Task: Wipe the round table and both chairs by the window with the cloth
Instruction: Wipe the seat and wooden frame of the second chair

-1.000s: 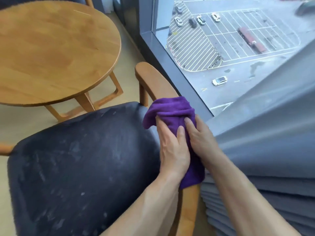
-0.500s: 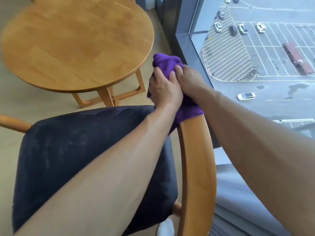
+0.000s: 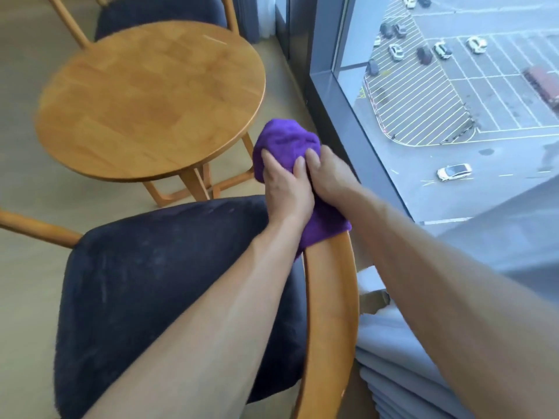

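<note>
A purple cloth is wrapped over the front end of the near chair's right wooden armrest. My left hand and my right hand both grip the cloth, side by side, pressing it onto the armrest. The near chair has a dark, dusty seat cushion below my left forearm. The round wooden table stands just beyond the chair. A second chair with a dark cushion shows behind the table at the top.
A floor-to-ceiling window with a grey frame runs along the right, close to the armrest. Folded grey curtain fabric lies at the lower right. The near chair's left armrest juts out at the left.
Both hands have slid the cloth forward along the right armrest, from near its back to its front end. The view has shifted forward, and the second chair has come into sight.
</note>
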Tool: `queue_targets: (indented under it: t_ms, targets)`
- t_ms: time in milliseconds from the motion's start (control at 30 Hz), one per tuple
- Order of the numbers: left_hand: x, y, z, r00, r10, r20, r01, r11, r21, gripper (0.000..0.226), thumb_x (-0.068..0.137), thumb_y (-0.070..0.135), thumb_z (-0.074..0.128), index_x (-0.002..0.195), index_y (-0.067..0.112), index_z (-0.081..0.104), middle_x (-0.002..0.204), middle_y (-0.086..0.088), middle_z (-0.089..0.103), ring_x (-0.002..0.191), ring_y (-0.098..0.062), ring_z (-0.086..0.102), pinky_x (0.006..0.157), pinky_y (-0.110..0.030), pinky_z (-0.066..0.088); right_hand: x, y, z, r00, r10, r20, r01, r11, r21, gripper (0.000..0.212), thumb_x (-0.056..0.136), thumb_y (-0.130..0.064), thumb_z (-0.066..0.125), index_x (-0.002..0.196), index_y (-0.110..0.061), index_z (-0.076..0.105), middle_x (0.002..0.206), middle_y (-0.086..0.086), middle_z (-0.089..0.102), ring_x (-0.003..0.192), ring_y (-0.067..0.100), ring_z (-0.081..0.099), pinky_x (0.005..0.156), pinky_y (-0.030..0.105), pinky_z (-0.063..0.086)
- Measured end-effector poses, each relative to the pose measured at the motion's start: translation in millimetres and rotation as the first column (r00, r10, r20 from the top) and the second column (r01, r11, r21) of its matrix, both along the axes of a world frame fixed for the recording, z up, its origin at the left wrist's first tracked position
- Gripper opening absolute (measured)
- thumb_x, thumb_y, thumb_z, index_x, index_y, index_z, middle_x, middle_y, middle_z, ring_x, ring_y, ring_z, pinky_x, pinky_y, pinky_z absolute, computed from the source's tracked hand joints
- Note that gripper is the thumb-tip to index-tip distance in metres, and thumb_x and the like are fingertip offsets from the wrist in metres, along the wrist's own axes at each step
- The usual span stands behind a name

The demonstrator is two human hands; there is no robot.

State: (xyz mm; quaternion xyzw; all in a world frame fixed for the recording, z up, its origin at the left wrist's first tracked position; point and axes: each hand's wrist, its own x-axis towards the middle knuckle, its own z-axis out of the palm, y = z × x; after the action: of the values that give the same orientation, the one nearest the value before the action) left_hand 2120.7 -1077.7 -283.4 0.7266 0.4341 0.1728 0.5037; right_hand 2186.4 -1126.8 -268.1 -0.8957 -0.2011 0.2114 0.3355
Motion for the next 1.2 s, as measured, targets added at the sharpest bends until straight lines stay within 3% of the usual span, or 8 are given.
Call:
queue_targets:
  t_ms: [267, 367, 467, 700, 833, 933, 1033, 1200]
  targets:
    - [-97.7, -76.3, 8.7, 0.976, -0.209, -0.055, 0.212, 0.976, 0.048, 0.063, 0.103, 0.044, 0.038, 0.158, 0.024, 0.014, 0.152, 0.001, 0.042, 0.134, -0.012, 0.045, 0.104, -0.020, 0.037, -105.4, -84.5, 0.3, 0.982, -0.191, 0.000, 0.189, 0.969, 0.157, 0.017, 0.101, -0.027, 0.042, 0.085, -0.022, 0.036, 0.072, -0.007, 0.047, 0.069, 0.022, 0.044, 0.063, 0.029, 0.027]
    - [-135.1, -96.6, 5.0, 0.961, -0.263, -0.083, 0.263, 0.965, -0.015, 0.072, 0.091, 0.066, 0.026, 0.156, 0.043, 0.005, 0.140, 0.025, 0.036, 0.120, 0.018, 0.036, 0.091, 0.005, 0.025, -144.5, -107.9, -6.1, 0.971, -0.233, 0.049, 0.223, 0.962, 0.157, 0.004, 0.100, -0.019, 0.046, 0.102, -0.016, 0.047, 0.080, -0.006, 0.048, 0.070, 0.015, 0.047, 0.061, 0.016, 0.029]
    - [-154.4, -109.7, -3.1, 0.951, -0.253, -0.179, 0.251, 0.967, -0.033, 0.070, 0.083, 0.069, 0.018, 0.146, 0.052, -0.007, 0.142, 0.023, 0.038, 0.110, 0.016, 0.040, 0.080, 0.012, 0.022, -166.3, -117.4, -13.5, 0.951, -0.310, 0.000, 0.308, 0.945, 0.106, 0.018, 0.097, -0.019, 0.050, 0.112, -0.010, 0.050, 0.089, 0.005, 0.055, 0.079, 0.026, 0.058, 0.065, 0.021, 0.032]
    - [-122.2, -87.6, 4.0, 0.970, -0.225, -0.097, 0.218, 0.973, -0.076, 0.072, 0.088, 0.072, 0.024, 0.153, 0.042, 0.012, 0.151, 0.015, 0.042, 0.131, 0.000, 0.046, 0.107, -0.021, 0.041, -123.4, -97.5, -12.3, 0.985, -0.149, 0.091, 0.149, 0.989, 0.009, 0.012, 0.100, -0.026, 0.042, 0.095, -0.016, 0.045, 0.077, -0.015, 0.039, 0.074, 0.021, 0.048, 0.064, 0.023, 0.025]
    - [-68.9, -56.9, 6.6, 0.987, -0.127, -0.100, 0.130, 0.991, 0.016, 0.060, 0.102, 0.049, 0.035, 0.155, 0.025, 0.018, 0.151, 0.002, 0.039, 0.131, -0.009, 0.044, 0.096, -0.014, 0.035, -69.1, -56.6, 0.5, 0.991, -0.131, 0.033, 0.129, 0.990, 0.059, 0.023, 0.100, -0.032, 0.040, 0.081, -0.022, 0.034, 0.079, 0.004, 0.052, 0.085, 0.037, 0.056, 0.066, 0.036, 0.031]
    - [-26.3, -26.3, 7.0, 0.993, -0.045, -0.112, 0.049, 0.998, 0.036, 0.067, 0.104, 0.043, 0.038, 0.158, 0.017, 0.010, 0.163, -0.006, 0.021, 0.146, -0.022, 0.028, 0.114, -0.032, 0.030, -28.9, -23.0, 5.4, 0.991, 0.029, 0.130, -0.032, 0.999, 0.023, 0.024, 0.101, -0.029, 0.039, 0.088, -0.013, 0.051, 0.099, 0.023, 0.059, 0.092, 0.044, 0.058, 0.074, 0.043, 0.042]
    - [3.1, 1.3, 9.9, 0.998, 0.017, -0.068, -0.014, 0.999, 0.045, 0.068, 0.104, 0.041, 0.042, 0.158, 0.015, 0.010, 0.163, -0.009, 0.023, 0.146, -0.026, 0.031, 0.115, -0.038, 0.031, 0.9, 6.1, 4.5, 0.987, 0.080, 0.142, -0.073, 0.996, -0.058, 0.038, 0.104, -0.032, 0.031, 0.113, -0.003, 0.055, 0.108, 0.019, 0.062, 0.102, 0.037, 0.059, 0.077, 0.037, 0.041]
    - [4.7, 4.9, 9.5, 1.000, 0.001, -0.008, -0.001, 1.000, 0.017, 0.068, 0.104, 0.035, 0.043, 0.159, 0.017, 0.008, 0.163, -0.009, 0.022, 0.146, -0.023, 0.029, 0.110, -0.031, 0.030, 3.0, 7.7, 4.8, 0.977, 0.145, 0.154, -0.131, 0.987, -0.096, 0.039, 0.104, -0.029, 0.033, 0.105, 0.003, 0.056, 0.111, 0.026, 0.058, 0.105, 0.040, 0.056, 0.086, 0.042, 0.041]
